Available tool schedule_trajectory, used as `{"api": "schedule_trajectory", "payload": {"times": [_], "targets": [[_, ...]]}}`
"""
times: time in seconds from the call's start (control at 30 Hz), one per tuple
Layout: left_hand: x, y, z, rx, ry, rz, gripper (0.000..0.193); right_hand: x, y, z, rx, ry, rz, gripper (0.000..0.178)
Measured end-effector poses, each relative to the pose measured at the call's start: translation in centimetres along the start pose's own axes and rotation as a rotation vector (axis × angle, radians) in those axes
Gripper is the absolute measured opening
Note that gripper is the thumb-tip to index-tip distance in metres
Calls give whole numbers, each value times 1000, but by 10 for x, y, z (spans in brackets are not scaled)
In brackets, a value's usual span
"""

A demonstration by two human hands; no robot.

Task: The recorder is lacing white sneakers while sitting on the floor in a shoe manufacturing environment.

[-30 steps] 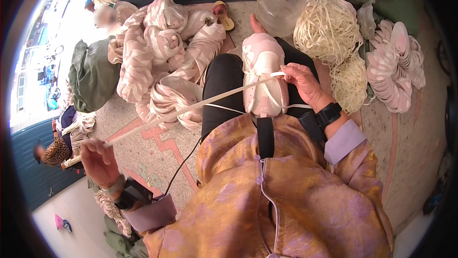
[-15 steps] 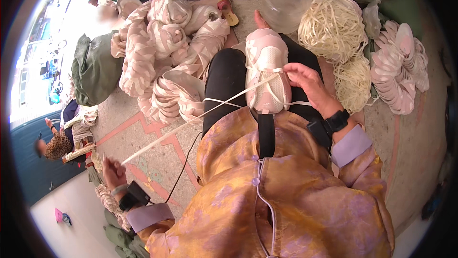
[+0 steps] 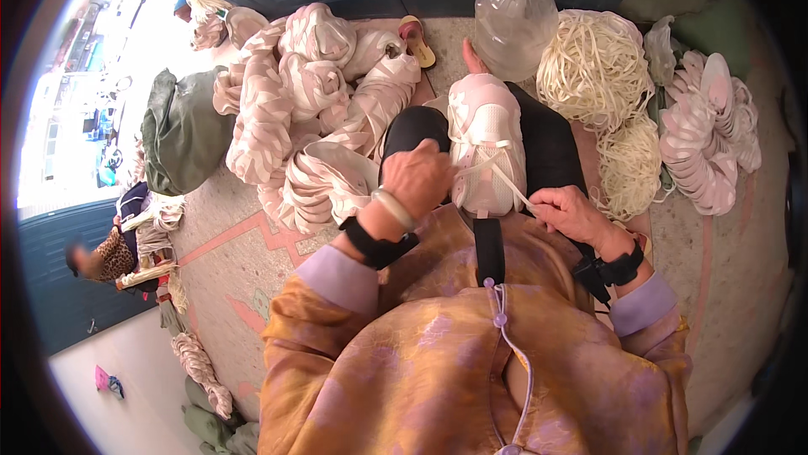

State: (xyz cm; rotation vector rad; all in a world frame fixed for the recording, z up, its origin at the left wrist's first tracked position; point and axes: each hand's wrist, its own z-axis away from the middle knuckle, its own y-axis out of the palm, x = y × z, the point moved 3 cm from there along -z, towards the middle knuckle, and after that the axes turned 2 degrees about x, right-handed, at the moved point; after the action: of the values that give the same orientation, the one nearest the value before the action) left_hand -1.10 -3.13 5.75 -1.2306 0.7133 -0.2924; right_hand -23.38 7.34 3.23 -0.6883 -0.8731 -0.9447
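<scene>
Between my black-trousered knees stands a pale pink and white shoe upper [image 3: 486,118], a white shoelace [image 3: 507,183] threaded through its upper part. My left hand [image 3: 418,181] is closed close against the shoe's left side, and a strand of the lace runs to it; its fingertips are partly hidden and slightly blurred. My right hand [image 3: 572,218], just right of the shoe's lower end, pinches the other strand between thumb and fingers. Below the shoe, a black strap [image 3: 489,253] lies over my patterned orange and purple clothing.
Stacks of pink and white shoe uppers [image 3: 252,131] lie on the floor at left beside a green sack [image 3: 181,127]. At right are heaps of cream laces [image 3: 593,68] and more uppers [image 3: 703,135]. A clear jug [image 3: 513,26] and a slipper [image 3: 416,41] stand ahead. Another person [image 3: 114,253] sits far left.
My left hand has come from far out at lower left to the shoe's side, and the stretched lace has slackened. My right hand has dropped slightly toward the shoe's lower end.
</scene>
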Motion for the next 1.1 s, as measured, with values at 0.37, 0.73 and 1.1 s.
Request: {"api": "schedule_trajectory", "payload": {"times": [0.37, 0.73, 1.1], "targets": [[-12, 40, -59, -163, 75, 149, 20, -8, 1, -1, -43, -43, -51, 15], [-26, 31, -59, -86, 310, -156, 9, -8, 3, -5, -69, -62, -89, 15], [-15, 25, -63, -108, 296, -334, 8, -10, 5, -6, -63, -84, -124, 14]]}}
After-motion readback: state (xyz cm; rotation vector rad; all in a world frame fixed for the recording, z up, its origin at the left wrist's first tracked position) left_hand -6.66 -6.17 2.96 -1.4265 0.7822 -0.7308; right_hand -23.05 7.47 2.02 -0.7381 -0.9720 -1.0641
